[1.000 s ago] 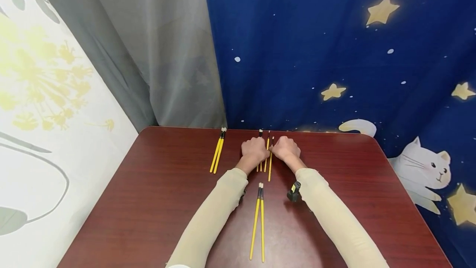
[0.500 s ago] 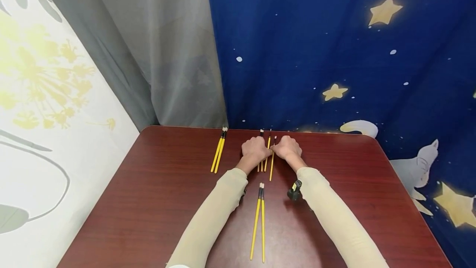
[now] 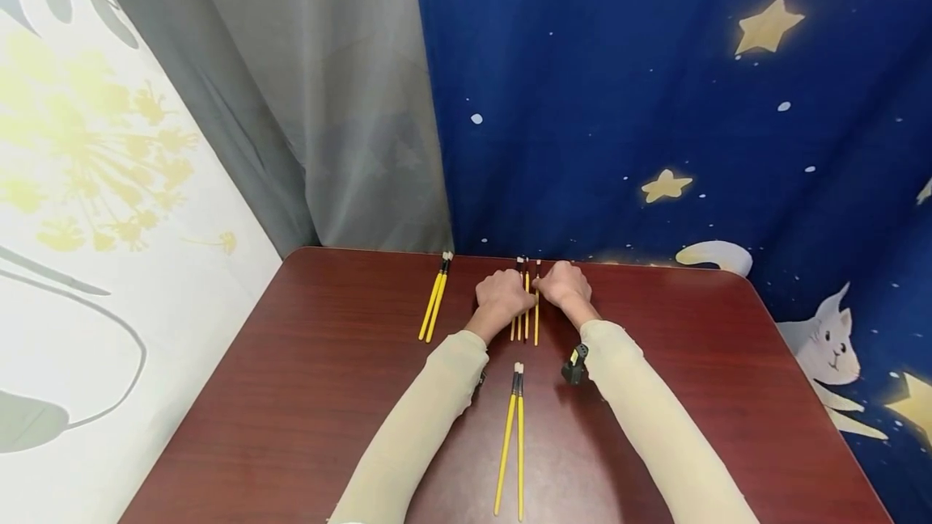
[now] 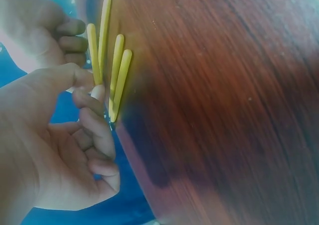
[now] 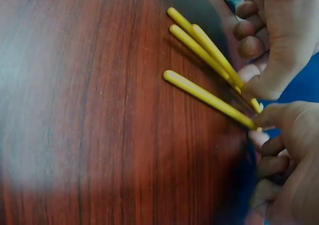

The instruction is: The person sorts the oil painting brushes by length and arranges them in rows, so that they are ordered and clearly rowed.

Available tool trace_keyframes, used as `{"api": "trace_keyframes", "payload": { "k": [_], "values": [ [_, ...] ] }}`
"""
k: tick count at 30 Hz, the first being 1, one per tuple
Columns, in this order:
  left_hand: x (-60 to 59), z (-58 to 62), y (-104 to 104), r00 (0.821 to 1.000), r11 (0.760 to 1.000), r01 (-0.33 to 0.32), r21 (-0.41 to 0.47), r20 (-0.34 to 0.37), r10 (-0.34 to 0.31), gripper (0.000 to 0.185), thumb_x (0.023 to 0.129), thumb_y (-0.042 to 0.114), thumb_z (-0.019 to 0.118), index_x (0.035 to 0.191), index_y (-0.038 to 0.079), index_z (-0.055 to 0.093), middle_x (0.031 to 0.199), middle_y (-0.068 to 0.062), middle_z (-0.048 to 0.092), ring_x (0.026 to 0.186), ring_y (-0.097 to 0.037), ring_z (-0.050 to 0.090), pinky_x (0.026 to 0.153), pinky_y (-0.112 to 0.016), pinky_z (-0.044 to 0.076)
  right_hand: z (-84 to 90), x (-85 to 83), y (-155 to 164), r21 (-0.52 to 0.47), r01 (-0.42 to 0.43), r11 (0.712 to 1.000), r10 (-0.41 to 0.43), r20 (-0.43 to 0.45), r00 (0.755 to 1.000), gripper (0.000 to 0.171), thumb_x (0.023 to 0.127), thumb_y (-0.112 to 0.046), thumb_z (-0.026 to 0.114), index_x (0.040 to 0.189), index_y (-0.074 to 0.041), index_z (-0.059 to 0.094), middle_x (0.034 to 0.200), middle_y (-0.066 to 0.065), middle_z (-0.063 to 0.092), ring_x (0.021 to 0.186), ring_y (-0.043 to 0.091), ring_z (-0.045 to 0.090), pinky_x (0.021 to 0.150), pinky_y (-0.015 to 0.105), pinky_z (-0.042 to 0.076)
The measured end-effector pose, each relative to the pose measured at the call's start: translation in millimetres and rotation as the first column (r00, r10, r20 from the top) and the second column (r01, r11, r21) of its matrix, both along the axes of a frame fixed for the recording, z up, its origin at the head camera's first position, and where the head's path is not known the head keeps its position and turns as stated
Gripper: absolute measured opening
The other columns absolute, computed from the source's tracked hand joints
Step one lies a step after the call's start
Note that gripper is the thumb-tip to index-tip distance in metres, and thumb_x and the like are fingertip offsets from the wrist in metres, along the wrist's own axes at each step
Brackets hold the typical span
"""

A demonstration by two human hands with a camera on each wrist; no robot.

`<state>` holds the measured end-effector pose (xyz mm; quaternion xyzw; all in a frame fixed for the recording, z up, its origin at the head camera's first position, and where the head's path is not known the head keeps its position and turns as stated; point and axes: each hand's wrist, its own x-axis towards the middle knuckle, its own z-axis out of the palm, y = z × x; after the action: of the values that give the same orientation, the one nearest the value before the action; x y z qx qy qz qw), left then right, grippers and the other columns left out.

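Yellow brushes (image 3: 526, 310) (reddish-brown table (image 3: 306, 395))

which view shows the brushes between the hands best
The right wrist view: four yellow brushes show their handles clearly, the right hand touching one. The left wrist view blurs them; the head view shows them small.

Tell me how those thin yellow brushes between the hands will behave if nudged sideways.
The brushes look stiff: every handle lies straight on the table. Their round, glossy handles would probably roll or slide easily. They seem light, since fingers shift them by their ends.
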<state>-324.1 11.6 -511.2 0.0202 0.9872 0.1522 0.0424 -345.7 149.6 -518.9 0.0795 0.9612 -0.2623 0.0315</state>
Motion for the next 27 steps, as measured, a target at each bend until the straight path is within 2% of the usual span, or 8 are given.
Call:
{"api": "trace_keyframes", "payload": {
  "k": [7,13,17,23,27],
  "values": [
    [0.6,-1.9,3.4,1.0,0.999,0.019,-0.031,0.007,-0.018,0.031,0.089,0.046,0.076,0.088,0.016,0.072,0.088,-0.006,0.073,0.073,-0.023,0.066,0.069,-0.04,0.058,-8.6,-3.7,3.7,-0.009,-0.049,0.999,0.049,-0.041,0.998,0.035,0.092,-0.039,0.07,0.063,-0.02,0.065,0.073,0.004,0.067,0.072,0.027,0.064,0.062,0.038,0.046],
    [-0.4,-3.2,4.0,0.999,0.997,0.036,-0.068,-0.012,-0.037,0.028,0.09,0.043,0.074,0.093,0.016,0.074,0.093,-0.006,0.076,0.077,-0.024,0.069,0.073,-0.042,0.059,-9.2,-5.4,2.2,-0.002,-0.044,0.999,0.044,-0.041,0.998,0.038,0.092,-0.038,0.069,0.059,-0.02,0.062,0.07,0.004,0.064,0.072,0.028,0.064,0.062,0.039,0.046],
    [-2.3,-4.2,4.2,0.999,0.995,0.041,-0.092,-0.031,-0.044,0.024,0.089,0.04,0.074,0.094,0.016,0.075,0.096,-0.006,0.076,0.082,-0.024,0.07,0.078,-0.044,0.059,-8.9,-5.5,-1.4,0.008,-0.058,0.998,0.058,-0.052,0.997,0.037,0.091,-0.038,0.069,0.059,-0.02,0.062,0.071,0.004,0.066,0.073,0.028,0.065,0.063,0.039,0.047],
    [-3.0,-5.7,4.2,0.998,0.992,0.049,-0.113,-0.028,-0.052,0.02,0.091,0.038,0.072,0.092,0.018,0.076,0.098,-0.005,0.077,0.089,-0.028,0.072,0.095,-0.052,0.055,-7.3,-3.3,-8.5,0.011,-0.067,0.998,0.068,-0.056,0.996,0.037,0.092,-0.037,0.069,0.059,-0.02,0.061,0.075,0.006,0.068,0.076,0.029,0.067,0.063,0.04,0.048],
    [-2.4,-6.8,4.1,0.998,0.993,0.045,-0.111,-0.04,-0.049,0.021,0.093,0.037,0.071,0.088,0.018,0.075,0.095,-0.004,0.077,0.089,-0.028,0.072,0.1,-0.056,0.052,-6.9,-2.9,-10.1,0.015,-0.064,0.998,0.065,-0.059,0.996,0.04,0.092,-0.036,0.068,0.057,-0.02,0.057,0.07,0.005,0.064,0.074,0.029,0.066,0.061,0.039,0.047]
  ]
}}
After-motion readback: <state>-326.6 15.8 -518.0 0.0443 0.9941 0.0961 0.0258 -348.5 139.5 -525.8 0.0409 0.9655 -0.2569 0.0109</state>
